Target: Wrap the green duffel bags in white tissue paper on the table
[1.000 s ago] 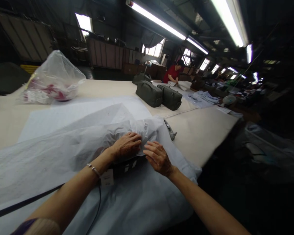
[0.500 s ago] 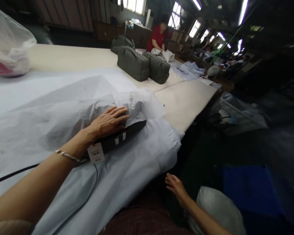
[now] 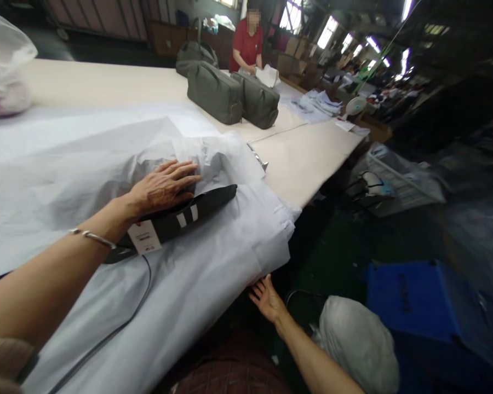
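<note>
Far L on pale beige counter (image 3: 98, 82): clear plastic bag (image 3: 8, 60) w/ pink & white contents; next, white paper tag (image 3: 143, 238) at L end of black elongated item (image 3: 207, 209) w/ 2 white stripes, lying on counter part under translucent white sheet (image 3: 86, 158). L grip (image 3: 162, 186) unclenched, palm down on sheet over item; behind, 3 dk grey boxy bags (image 3: 213, 94). R grip (image 3: 268, 300) released, fingers spread at edge of draped pale-bluish sheet (image 3: 213, 262), can't tell contact; further R, whitish rounded bundle (image 3: 357, 342) & blue box (image 3: 411, 295).
</note>
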